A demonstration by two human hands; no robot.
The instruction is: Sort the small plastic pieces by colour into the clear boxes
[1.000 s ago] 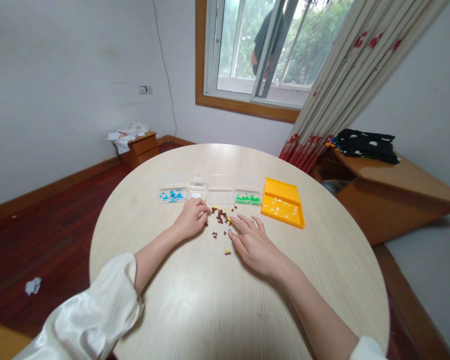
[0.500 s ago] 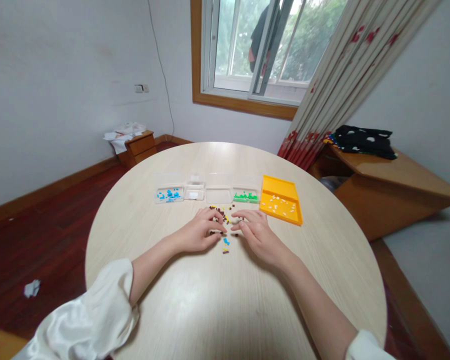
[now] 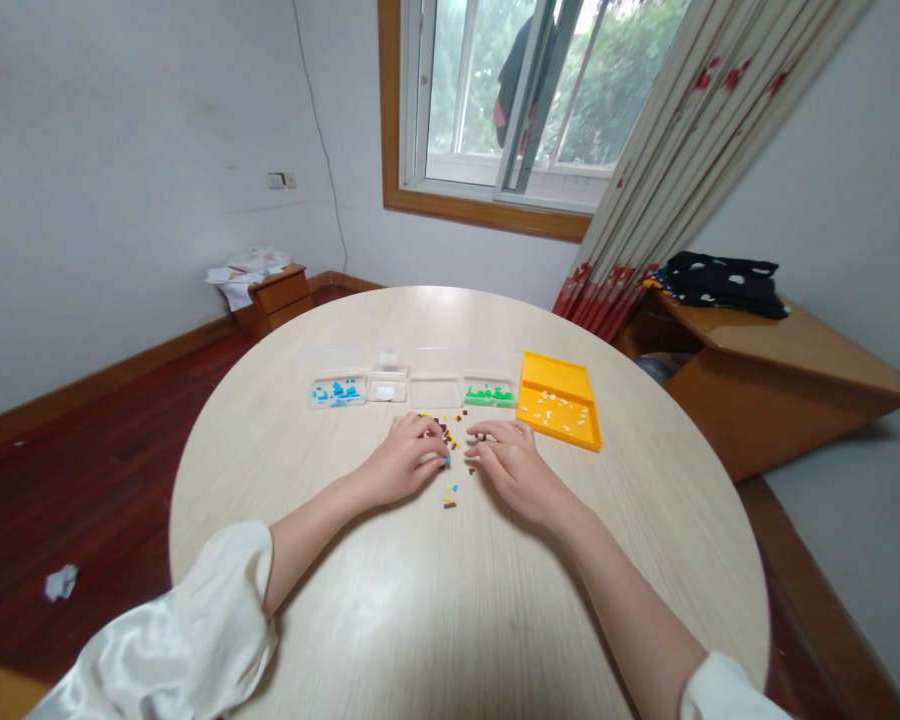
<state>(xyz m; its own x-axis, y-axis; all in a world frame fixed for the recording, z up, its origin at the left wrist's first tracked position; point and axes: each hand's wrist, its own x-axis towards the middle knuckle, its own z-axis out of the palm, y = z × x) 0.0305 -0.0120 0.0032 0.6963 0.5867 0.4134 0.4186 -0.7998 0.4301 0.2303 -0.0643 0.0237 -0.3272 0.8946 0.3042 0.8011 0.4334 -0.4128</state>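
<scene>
Just between both hands' curled, empty fingers [image 3: 436, 440]: small loose bricks [image 3: 450, 438] on the table [image 3: 450, 600].

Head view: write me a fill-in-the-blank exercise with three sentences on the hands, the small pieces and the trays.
1. The left hand and the right hand rest on the round ____ on either side of the pile of small pieces.
2. The tray at the right end of the row is ____ and holds small white pieces.
3. The clear box at the left end of the row holds ____ pieces, and the clear box next to the tray holds green ones.

Missing words: table; orange; blue
</scene>
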